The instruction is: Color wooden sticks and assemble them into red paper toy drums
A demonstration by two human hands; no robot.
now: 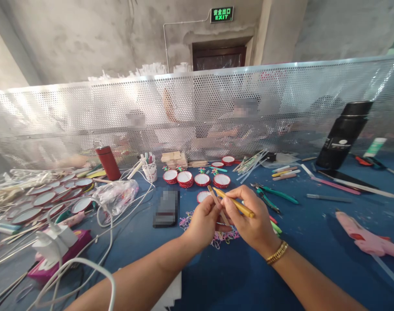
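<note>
My left hand [200, 221] is closed on a flat wooden craft stick [212, 194], held at a slant above the table. Between the fingers of my right hand [253, 222] is a yellow marker pen [237, 204], its tip close to the stick's upper part. Whether tip and stick touch, I cannot tell. Beneath both hands lies a pile of colourful elastic loops [224, 237], partly hidden. Just beyond the hands stand small round red-rimmed drums with white tops [202, 179], one of them half covered by my left fingers.
Green-handled pliers [277, 194] and a pink glue gun [361, 235] lie to the right, near a black bottle [344, 136]. A phone [166, 209], white cables [111, 242] and a red bottle [108, 162] are left. A perforated metal screen [184, 116] crosses the back; people sit behind it.
</note>
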